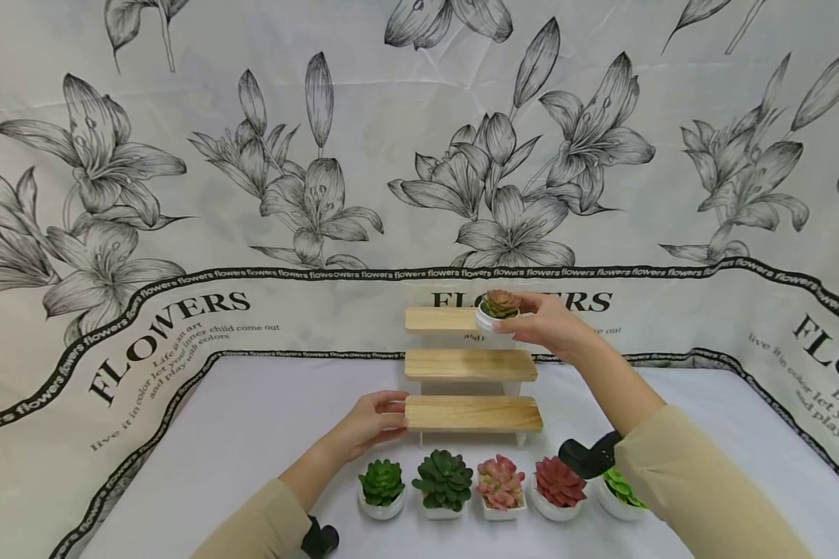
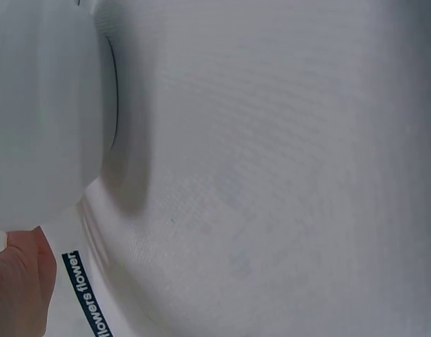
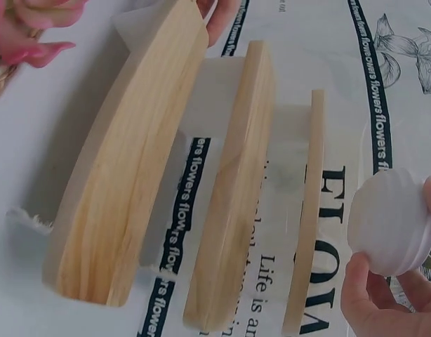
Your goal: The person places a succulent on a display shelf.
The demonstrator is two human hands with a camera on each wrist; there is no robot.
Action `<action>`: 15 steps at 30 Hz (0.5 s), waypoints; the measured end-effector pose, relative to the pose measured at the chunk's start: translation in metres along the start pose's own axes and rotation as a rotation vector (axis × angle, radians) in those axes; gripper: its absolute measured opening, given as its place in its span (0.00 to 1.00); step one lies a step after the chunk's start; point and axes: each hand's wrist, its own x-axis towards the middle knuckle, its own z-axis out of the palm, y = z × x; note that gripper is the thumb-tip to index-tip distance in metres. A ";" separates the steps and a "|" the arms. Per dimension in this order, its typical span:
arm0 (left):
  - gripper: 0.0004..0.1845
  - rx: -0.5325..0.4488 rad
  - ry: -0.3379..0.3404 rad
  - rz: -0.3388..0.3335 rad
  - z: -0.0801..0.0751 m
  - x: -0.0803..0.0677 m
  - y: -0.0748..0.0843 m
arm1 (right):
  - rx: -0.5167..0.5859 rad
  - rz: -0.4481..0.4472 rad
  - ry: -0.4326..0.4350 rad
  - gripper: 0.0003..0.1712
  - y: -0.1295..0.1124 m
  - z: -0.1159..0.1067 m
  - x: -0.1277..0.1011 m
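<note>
My right hand [image 1: 548,326] holds a small potted succulent [image 1: 499,304] with reddish-green leaves and a white round pot, fingers and thumb around the pot. It is above the right end of the top board of a three-tier wooden display stand [image 1: 471,365]. In the right wrist view the pot's pale underside [image 3: 391,221] faces the camera, apart from the top board [image 3: 310,210]. My left hand [image 1: 367,423] grips the left end of the lowest board [image 1: 474,413]; its fingertips [image 3: 219,21] show at that board's far end in the right wrist view.
In front of the stand is a row of potted succulents: green [image 1: 381,483], dark green [image 1: 443,481], pink [image 1: 501,483], red [image 1: 559,483] and bright green [image 1: 621,493], partly behind the right sleeve. A floral cloth [image 1: 335,310] hangs behind the white table [image 1: 252,435].
</note>
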 end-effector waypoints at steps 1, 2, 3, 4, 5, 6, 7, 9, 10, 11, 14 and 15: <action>0.27 0.001 -0.004 0.001 0.000 0.000 -0.001 | -0.001 -0.002 -0.004 0.44 0.000 0.003 0.002; 0.27 0.001 -0.008 0.005 0.000 0.000 -0.001 | 0.001 -0.005 -0.005 0.44 -0.001 0.005 0.004; 0.27 -0.002 -0.010 0.007 0.000 0.000 -0.001 | 0.007 -0.014 -0.009 0.44 -0.002 0.008 0.007; 0.27 -0.003 -0.012 0.011 -0.001 0.000 0.000 | 0.011 -0.020 -0.016 0.43 -0.002 0.010 0.010; 0.27 -0.003 -0.015 0.014 -0.001 0.000 0.000 | 0.017 -0.025 -0.022 0.42 -0.003 0.013 0.013; 0.27 -0.005 -0.019 0.020 -0.001 0.000 0.000 | 0.020 -0.029 -0.023 0.42 -0.004 0.016 0.015; 0.27 -0.004 -0.018 0.022 -0.001 -0.001 0.001 | 0.025 -0.032 -0.023 0.41 -0.005 0.018 0.018; 0.27 -0.005 -0.020 0.020 -0.001 -0.002 0.001 | 0.038 -0.026 -0.019 0.41 -0.007 0.023 0.020; 0.28 -0.003 -0.024 0.020 -0.001 -0.003 0.000 | 0.037 -0.021 -0.014 0.40 -0.008 0.026 0.021; 0.27 -0.002 -0.028 0.022 -0.001 -0.003 0.000 | 0.037 -0.017 -0.008 0.41 -0.009 0.029 0.021; 0.27 0.009 -0.029 0.018 -0.001 -0.005 -0.001 | 0.040 -0.013 0.001 0.40 -0.011 0.037 0.023; 0.27 0.013 -0.028 0.017 -0.001 -0.006 -0.001 | 0.044 -0.014 -0.001 0.40 -0.011 0.039 0.024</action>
